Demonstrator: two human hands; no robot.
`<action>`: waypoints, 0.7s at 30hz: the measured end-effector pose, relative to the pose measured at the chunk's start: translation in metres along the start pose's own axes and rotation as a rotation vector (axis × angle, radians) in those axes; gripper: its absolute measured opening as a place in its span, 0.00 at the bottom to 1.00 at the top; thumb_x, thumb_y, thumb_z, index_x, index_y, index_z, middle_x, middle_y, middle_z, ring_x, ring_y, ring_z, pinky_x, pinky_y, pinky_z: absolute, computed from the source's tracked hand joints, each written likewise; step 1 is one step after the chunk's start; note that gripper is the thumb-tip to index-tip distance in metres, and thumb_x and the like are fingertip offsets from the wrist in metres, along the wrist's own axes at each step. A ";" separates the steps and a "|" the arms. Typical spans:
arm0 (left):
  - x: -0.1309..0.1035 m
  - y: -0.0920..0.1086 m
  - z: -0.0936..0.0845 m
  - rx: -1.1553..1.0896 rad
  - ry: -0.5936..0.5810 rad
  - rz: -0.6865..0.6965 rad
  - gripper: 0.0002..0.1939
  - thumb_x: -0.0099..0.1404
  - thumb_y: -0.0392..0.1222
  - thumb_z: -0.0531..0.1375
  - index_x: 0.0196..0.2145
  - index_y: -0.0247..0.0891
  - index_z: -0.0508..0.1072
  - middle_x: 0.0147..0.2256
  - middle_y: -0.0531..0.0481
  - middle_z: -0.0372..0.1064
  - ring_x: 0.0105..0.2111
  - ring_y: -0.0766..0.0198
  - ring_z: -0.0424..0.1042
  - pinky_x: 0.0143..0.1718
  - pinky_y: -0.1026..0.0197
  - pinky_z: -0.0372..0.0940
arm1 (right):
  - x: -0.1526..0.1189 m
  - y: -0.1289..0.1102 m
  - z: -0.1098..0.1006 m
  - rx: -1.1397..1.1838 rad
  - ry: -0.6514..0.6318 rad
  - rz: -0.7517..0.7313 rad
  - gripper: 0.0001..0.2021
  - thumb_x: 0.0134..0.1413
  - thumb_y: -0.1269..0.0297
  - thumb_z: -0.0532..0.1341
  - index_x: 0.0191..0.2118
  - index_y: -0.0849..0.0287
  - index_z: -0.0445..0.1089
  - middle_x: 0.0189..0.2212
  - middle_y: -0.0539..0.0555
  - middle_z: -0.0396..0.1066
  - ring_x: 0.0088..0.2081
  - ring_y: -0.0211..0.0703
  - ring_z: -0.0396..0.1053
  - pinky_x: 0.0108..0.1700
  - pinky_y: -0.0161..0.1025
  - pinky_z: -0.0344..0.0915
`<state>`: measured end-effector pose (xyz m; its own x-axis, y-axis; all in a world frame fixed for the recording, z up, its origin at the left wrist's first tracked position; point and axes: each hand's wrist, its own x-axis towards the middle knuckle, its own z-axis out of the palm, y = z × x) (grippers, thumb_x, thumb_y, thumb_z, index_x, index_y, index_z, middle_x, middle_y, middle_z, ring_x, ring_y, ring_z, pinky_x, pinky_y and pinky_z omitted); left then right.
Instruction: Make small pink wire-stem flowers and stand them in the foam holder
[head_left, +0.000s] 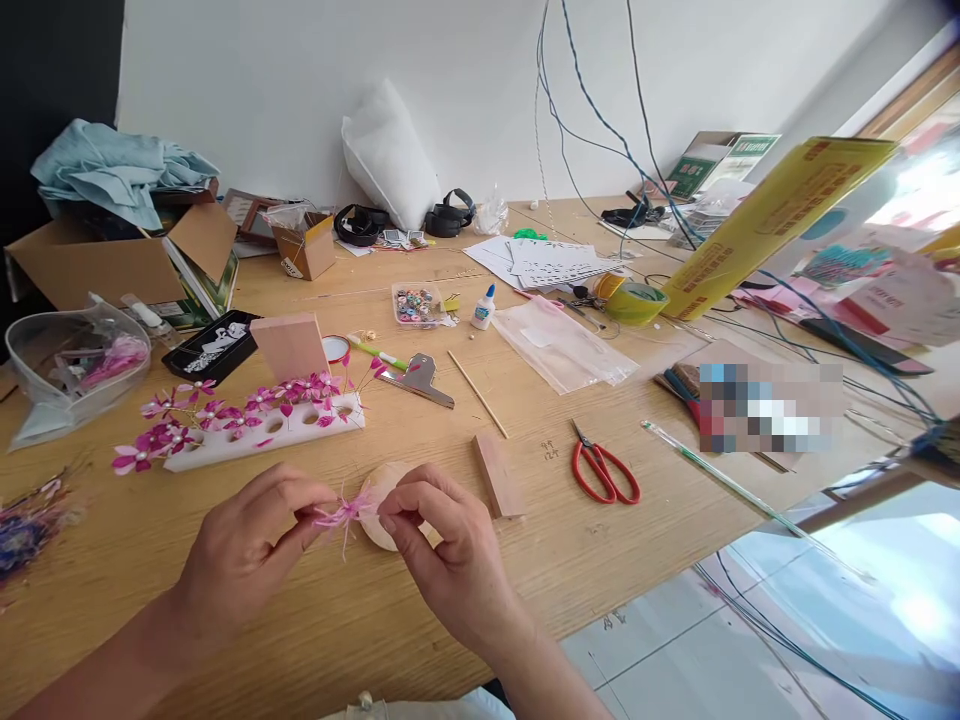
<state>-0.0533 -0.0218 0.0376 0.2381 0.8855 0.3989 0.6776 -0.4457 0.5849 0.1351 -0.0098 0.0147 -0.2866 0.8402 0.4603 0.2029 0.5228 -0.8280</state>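
A small tuft of pink strands (346,511) is stretched between my hands above the table. My left hand (251,530) pinches its left side between thumb and fingertips. My right hand (442,545) is closed at its right side, thumb and forefinger pressed together on the strands. Behind and below the tuft lies a round wooden disc (379,533), partly covered by my right hand. Just beyond my hands, a white holder with round holes (251,445) carries magenta flowers (157,440) with pale bead-like centres.
Red-handled scissors (604,475) and a wooden block (496,478) lie right of my hands. A thin stick (478,393), a glue bottle (484,307) and a bead box (418,305) are farther back. Cables (600,110) hang at the right.
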 end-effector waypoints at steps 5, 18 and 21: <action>0.009 0.004 0.003 -0.073 -0.114 -0.097 0.07 0.58 0.39 0.56 0.29 0.47 0.74 0.25 0.52 0.69 0.26 0.62 0.68 0.28 0.63 0.61 | 0.001 0.000 0.000 0.039 -0.026 0.075 0.06 0.52 0.73 0.54 0.29 0.58 0.66 0.28 0.50 0.65 0.30 0.37 0.64 0.33 0.34 0.61; 0.010 0.007 0.007 -0.208 -0.139 -0.121 0.05 0.58 0.37 0.56 0.29 0.44 0.71 0.25 0.53 0.65 0.26 0.64 0.65 0.28 0.64 0.61 | 0.009 -0.002 0.012 0.134 -0.013 0.260 0.05 0.49 0.71 0.60 0.24 0.59 0.67 0.21 0.47 0.64 0.26 0.35 0.62 0.29 0.32 0.58; 0.006 0.005 0.009 -0.314 -0.130 -0.183 0.05 0.60 0.37 0.53 0.35 0.44 0.67 0.31 0.51 0.64 0.31 0.63 0.66 0.30 0.63 0.62 | 0.010 0.000 0.013 0.151 0.028 0.309 0.06 0.49 0.70 0.59 0.23 0.59 0.67 0.19 0.46 0.63 0.24 0.34 0.60 0.27 0.32 0.56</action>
<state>-0.0418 -0.0173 0.0365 0.2329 0.9543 0.1873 0.4757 -0.2798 0.8339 0.1198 -0.0035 0.0151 -0.2071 0.9603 0.1868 0.1346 0.2171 -0.9668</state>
